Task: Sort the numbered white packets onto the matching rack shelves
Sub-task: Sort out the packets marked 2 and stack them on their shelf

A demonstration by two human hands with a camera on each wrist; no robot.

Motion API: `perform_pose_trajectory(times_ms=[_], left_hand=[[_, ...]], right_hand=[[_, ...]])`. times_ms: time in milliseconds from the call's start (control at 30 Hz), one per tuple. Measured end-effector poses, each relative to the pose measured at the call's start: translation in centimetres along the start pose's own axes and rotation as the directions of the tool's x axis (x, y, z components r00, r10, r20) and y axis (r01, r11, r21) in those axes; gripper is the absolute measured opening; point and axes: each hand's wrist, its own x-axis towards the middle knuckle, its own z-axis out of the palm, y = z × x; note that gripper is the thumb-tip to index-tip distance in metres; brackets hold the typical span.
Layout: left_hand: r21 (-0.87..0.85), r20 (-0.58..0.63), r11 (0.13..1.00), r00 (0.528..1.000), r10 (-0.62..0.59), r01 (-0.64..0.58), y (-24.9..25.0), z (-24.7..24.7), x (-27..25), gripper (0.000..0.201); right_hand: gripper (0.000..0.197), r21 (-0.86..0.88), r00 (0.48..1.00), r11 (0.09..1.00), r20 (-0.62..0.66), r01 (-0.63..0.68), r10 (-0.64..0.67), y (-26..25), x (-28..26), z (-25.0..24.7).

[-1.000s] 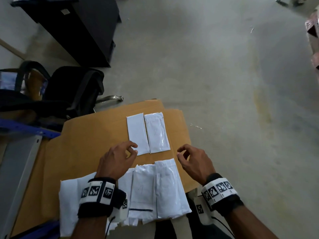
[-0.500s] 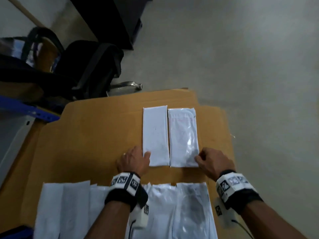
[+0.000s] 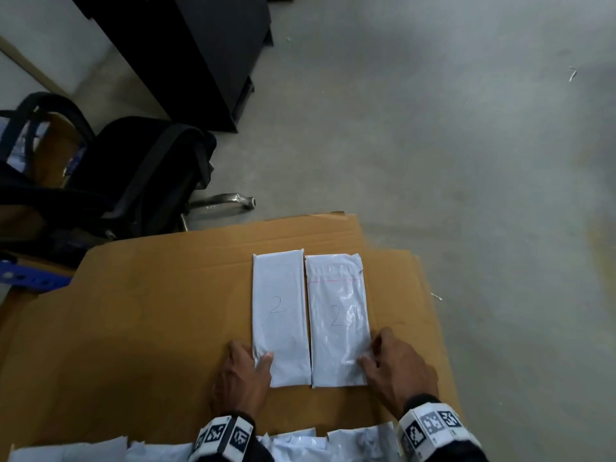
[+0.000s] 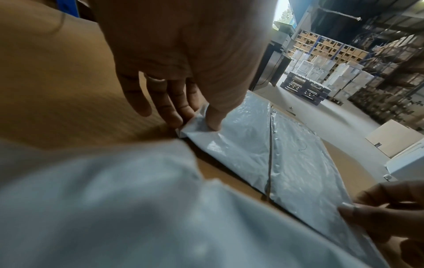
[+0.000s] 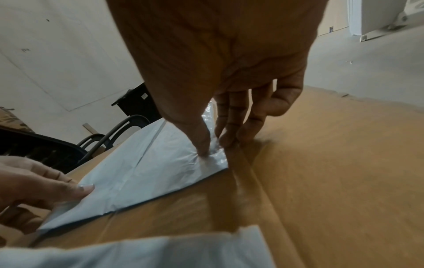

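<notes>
Two white packets lie side by side on the brown cardboard sheet, each marked "2". My left hand pinches the near left corner of the left packet, thumb on top and fingers at its edge; the left wrist view shows that corner lifted slightly under the left hand. My right hand pinches the near right edge of the glossier right packet, and in the right wrist view the right hand has its thumb pressing into the right packet. Both packets still lie flat.
Several more white packets lie in a row along the cardboard's near edge, under my wrists. A black chair with bags and a black cabinet stand at the far left. A blue rack beam shows at the left edge. Bare concrete floor spreads right.
Both hands have moved forward from above the near row to the two "2" packets and taken hold of their near outer corners. The view has moved closer.
</notes>
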Motion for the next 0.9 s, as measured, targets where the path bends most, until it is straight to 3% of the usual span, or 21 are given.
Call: perform_pose_trajectory(times_ms=[300,400,467,533,633,733,800,900], left_hand=[[0.015,-0.008,1.000,1.000,-0.016,0.016,-0.2,-1.4,0.2,0.021],[0.064,-0.006,0.991,0.993,-0.116,0.116,-0.2,-2.1,-0.1,0.040],[0.188,-0.031,0.970,0.988,-0.153,0.156,0.0,-2.3,-0.4,0.056],[0.327,-0.088,0.936,0.991,-0.104,0.127,0.6,-2.3,-0.7,0.076],[0.277,-0.047,0.961,0.999,0.016,-0.002,1.4,-1.0,-0.4,0.105],[0.270,0.029,0.963,0.999,-0.026,0.017,2.0,0.5,0.0,0.135],[0.327,0.013,0.945,1.000,-0.023,0.018,2.3,0.8,-0.2,0.138],[0.358,-0.084,0.934,0.996,0.040,-0.007,2.3,0.6,-0.4,0.124]], right_hand=[[0.016,0.014,1.000,1.000,-0.027,0.013,-0.012,0.8,0.7,-1.1],[0.018,-0.023,0.998,0.999,-0.065,-0.026,0.025,1.3,0.6,-1.6],[0.020,-0.123,0.992,0.992,-0.127,-0.015,-0.001,1.5,0.6,-1.5],[0.030,-0.158,0.979,0.987,-0.190,0.042,-0.072,1.6,0.6,-0.9],[0.066,-0.133,0.967,0.981,-0.194,0.143,-0.167,1.2,0.9,0.5],[0.106,-0.196,0.982,0.971,-0.096,0.140,-0.161,0.9,1.2,1.6],[0.117,-0.242,0.989,0.961,-0.034,0.133,-0.145,0.8,1.3,1.8],[0.111,-0.262,0.988,0.955,-0.023,0.141,-0.153,1.1,1.4,1.9]])
